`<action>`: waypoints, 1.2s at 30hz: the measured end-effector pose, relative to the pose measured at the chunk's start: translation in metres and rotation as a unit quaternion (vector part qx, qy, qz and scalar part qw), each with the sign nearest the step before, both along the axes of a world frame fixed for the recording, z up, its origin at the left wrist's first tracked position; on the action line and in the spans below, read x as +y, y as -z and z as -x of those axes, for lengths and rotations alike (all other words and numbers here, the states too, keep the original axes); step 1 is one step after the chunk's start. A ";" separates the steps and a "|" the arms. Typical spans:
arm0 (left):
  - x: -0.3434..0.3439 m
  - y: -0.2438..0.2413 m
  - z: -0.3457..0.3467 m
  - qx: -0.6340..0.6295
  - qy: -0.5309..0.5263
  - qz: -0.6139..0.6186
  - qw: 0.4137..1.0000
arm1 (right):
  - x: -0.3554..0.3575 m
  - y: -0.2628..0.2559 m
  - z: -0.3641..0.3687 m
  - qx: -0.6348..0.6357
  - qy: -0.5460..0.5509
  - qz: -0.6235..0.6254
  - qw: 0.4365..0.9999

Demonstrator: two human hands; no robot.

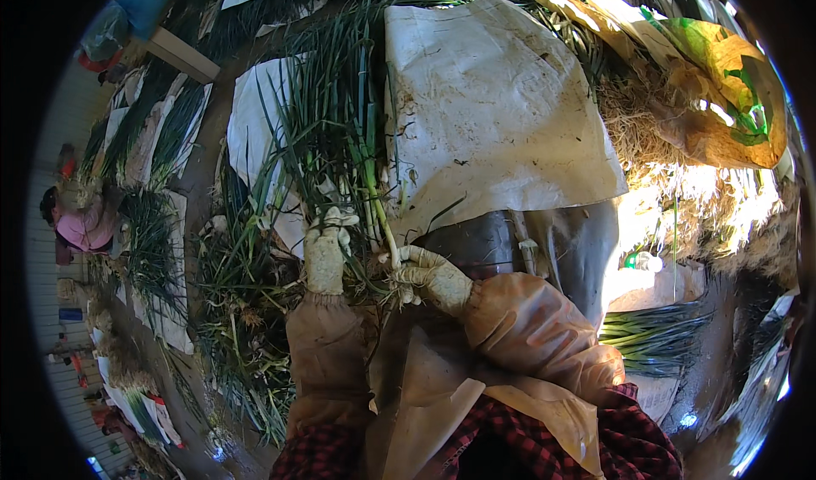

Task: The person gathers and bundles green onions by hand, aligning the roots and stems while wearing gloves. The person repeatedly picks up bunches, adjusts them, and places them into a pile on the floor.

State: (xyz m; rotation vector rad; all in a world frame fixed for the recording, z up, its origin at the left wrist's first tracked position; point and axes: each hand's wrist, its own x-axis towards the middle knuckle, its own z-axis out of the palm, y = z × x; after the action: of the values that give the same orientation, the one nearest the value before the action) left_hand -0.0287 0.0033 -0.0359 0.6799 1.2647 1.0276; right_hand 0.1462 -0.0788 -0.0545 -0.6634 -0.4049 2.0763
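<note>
My right hand, in a dirty pale work glove, has its fingers closed around the white root end of a green onion. The onion's leaves point away from me over a heap of green onions. To its left, my left hand wears a matching glove and rests at the near end of that heap. Its fingers are curled, and what lies beneath them is hidden. Loose trimmings and leaves lie beside my left forearm.
A soiled white sheet lies ahead, right of the heap. Rooted onion bundles and a yellow-green plastic sack are at the right, above a laid-out green bundle. At far left a person in pink bends near more onions; a wooden beam juts in.
</note>
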 end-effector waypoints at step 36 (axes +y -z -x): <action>0.042 0.081 0.115 0.497 -0.039 -0.006 0.867 | -0.047 -0.020 -0.100 -0.009 -0.036 0.054 0.998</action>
State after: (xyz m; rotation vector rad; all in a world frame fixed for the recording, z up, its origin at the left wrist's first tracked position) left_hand -0.1435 0.0449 -0.1166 1.2596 2.1821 0.7322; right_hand 0.2459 -0.1253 -0.0342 -0.7417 -0.3335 2.1745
